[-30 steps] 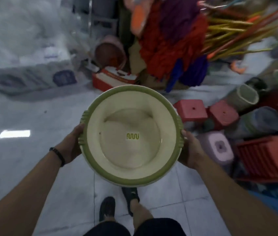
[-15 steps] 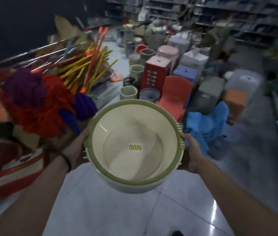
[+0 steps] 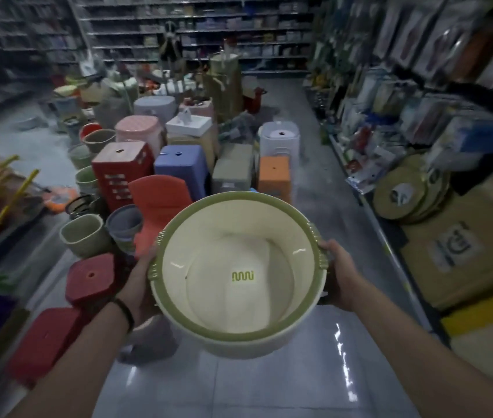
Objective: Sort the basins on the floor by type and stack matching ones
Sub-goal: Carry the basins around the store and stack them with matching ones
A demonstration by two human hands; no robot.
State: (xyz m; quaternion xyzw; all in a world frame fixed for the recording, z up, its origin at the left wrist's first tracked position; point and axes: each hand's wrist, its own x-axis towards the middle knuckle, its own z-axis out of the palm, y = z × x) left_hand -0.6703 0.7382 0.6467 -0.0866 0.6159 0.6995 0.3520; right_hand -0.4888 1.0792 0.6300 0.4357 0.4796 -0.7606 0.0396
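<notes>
Store shelves point(image 3: 197, 31) line a dim aisle with a glossy tiled floor point(image 3: 269, 384). From the head camera, a person holds a cream basin point(image 3: 239, 267) with a green rim in the air above the floor, its opening facing up. The left hand point(image 3: 138, 285) grips its left side and the right hand point(image 3: 340, 276) grips its right handle. Plastic stools point(image 3: 91, 279) crowd the floor to the left and ahead. Cardboard boxes point(image 3: 465, 251) sit on the right.

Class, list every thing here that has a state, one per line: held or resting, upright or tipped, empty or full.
green-rimmed basin, held off the floor, mouth up, empty.
left hand, holds the basin's left side.
right hand, holds the basin's right side.
orange stool, upright on the floor.
blue stool, upright on the floor.
</notes>
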